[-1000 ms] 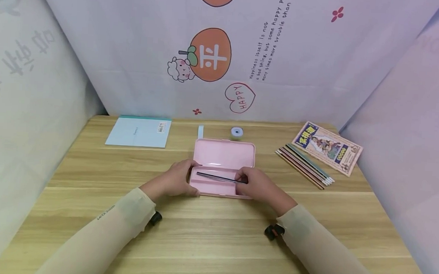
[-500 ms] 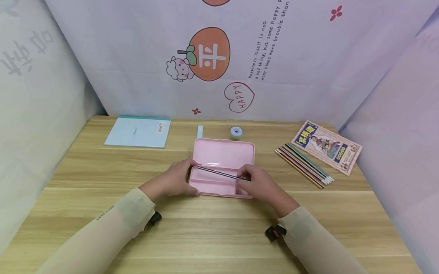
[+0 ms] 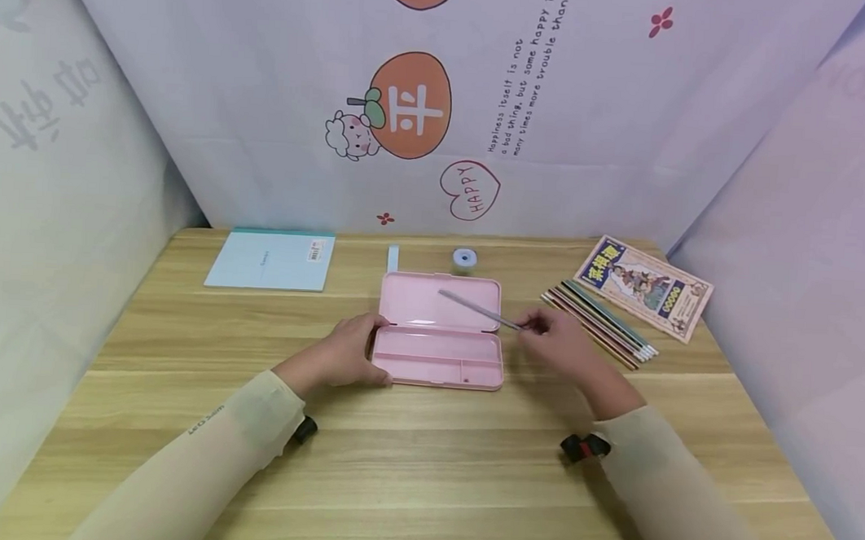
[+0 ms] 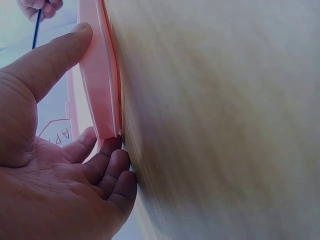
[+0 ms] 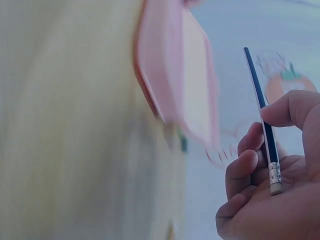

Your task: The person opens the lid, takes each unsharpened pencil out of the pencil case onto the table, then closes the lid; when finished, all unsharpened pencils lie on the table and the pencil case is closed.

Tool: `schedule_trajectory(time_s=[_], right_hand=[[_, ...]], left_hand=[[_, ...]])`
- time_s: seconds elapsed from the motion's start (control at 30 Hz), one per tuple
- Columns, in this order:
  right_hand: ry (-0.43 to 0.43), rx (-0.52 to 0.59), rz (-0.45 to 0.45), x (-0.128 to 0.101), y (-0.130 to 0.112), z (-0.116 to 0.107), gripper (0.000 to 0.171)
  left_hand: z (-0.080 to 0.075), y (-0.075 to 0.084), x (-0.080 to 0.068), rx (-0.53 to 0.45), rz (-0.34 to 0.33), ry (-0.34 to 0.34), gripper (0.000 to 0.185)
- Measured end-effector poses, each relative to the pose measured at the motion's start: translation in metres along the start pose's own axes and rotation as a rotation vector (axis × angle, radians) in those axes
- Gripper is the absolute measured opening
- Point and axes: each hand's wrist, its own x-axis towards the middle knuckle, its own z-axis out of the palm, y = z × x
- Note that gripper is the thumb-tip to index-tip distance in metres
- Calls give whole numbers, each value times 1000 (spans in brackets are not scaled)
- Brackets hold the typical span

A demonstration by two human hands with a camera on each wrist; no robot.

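Observation:
A pink pencil case (image 3: 421, 344) lies open on the table, its lid tipped back and its divided tray facing up. My left hand (image 3: 343, 351) holds the case at its left end, thumb at the front corner and fingers round the side, as the left wrist view shows (image 4: 55, 150). Between thumb and fingers, my right hand (image 3: 564, 350) pinches a dark pencil (image 3: 478, 309) near its eraser end. The pencil slants over the lid's right part, above the table. In the right wrist view its metal band and pale eraser (image 5: 275, 188) lie against the palm.
Several pencils (image 3: 598, 323) lie side by side right of the case, beside an illustrated book (image 3: 644, 285). A light blue notebook (image 3: 271, 260) lies at the back left. Behind the case are a pale blue strip (image 3: 392, 258) and a small round lavender item (image 3: 465, 258).
My right hand has lifted the pencil out of the case's tray and moved it right and back, past the case's right edge. The left hand stays on the case.

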Motion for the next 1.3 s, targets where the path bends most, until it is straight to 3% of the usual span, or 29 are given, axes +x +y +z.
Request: schedule_trajectory(time_s=[0.17,0.3,0.5,0.73,0.97,1.3], right_hand=[[106,-104,34,-8,17,-50,22],[132,-139,133,-14,35,-86,37],[168,-162,252,-21,73,-119,45],[178,-200,292,-29,111,-134,47],[164,-270,271,-32,118,-139,43],[76,-309,289,-13,131,-131,43]], left_hand=[[0,0,1,-6,-6,-8,91],[0,-1,2,-15,-6,-10,90],[1,-2,1,-14,-7,-6,91],[1,-2,0,-21,-13,0,94],[1,-1,0,-26,-17,1,90],[1,-2,0,-9,-16,8,89]])
